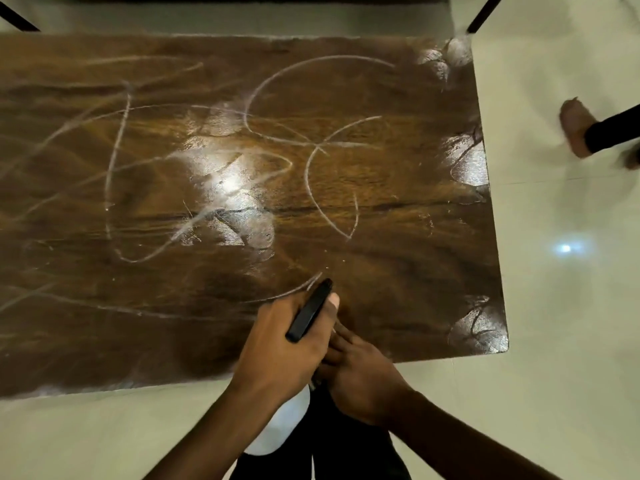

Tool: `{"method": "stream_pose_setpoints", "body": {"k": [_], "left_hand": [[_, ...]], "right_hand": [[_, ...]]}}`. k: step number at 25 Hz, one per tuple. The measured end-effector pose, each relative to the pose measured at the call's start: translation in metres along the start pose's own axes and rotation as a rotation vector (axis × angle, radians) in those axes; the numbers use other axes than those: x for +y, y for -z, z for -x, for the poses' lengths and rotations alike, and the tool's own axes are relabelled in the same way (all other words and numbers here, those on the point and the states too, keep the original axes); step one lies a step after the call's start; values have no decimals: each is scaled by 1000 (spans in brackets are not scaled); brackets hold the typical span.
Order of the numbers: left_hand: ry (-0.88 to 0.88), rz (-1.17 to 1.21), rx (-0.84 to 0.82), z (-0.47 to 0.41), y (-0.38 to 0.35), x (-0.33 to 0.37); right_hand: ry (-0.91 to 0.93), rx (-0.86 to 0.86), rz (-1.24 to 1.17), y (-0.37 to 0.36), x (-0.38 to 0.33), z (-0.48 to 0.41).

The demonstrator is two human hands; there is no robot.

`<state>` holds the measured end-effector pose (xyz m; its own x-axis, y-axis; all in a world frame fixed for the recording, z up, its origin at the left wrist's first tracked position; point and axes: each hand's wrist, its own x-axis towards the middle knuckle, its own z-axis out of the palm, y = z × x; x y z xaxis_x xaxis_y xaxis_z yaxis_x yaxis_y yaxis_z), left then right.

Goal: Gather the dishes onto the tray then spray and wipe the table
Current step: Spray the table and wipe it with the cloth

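Observation:
A dark wooden table [398, 258] fills most of the view, its top covered in whitish streaks, arcs and smeared patches. My left hand [277, 344] hovers over the near edge, closed around a slim black bar-shaped object [309, 315] that points away from me at the tabletop. My right hand [360, 379] presses against the left from the right, its fingers tucked under it; what they hold is hidden. A white rounded shape [284, 424] shows below my left wrist; I cannot tell what it is. No dishes or tray are in view.
Pale glossy floor [561, 306] surrounds the table on the near and right sides. Another person's foot [575, 129] and dark trouser leg stand on the floor at the right. Black slanted legs [485, 12] show at the far corners.

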<state>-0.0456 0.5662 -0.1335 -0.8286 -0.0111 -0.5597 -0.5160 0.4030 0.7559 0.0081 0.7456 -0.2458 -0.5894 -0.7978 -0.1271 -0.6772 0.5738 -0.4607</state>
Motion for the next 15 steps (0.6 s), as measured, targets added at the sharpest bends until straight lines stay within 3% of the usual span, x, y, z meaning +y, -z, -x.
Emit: {"method": "stream_pose_setpoints", "body": {"k": [1, 2, 6, 9, 12, 15], "left_hand": [[11, 7, -1, -4, 0, 3], [25, 9, -9, -10, 1, 6], [53, -32, 4, -35, 0, 24], [93, -1, 61, -58, -1, 43], [117, -18, 89, -83, -3, 62], [135, -16, 122, -107, -1, 76]], "right_hand": [[112, -53, 47, 7, 16, 1], [107, -45, 91, 19, 42, -8], [-566, 265, 47, 95, 169, -72], [-765, 358, 29, 127, 219, -109], [-530, 278, 26, 100, 166, -96], [66, -7, 35, 76, 123, -55]]}}
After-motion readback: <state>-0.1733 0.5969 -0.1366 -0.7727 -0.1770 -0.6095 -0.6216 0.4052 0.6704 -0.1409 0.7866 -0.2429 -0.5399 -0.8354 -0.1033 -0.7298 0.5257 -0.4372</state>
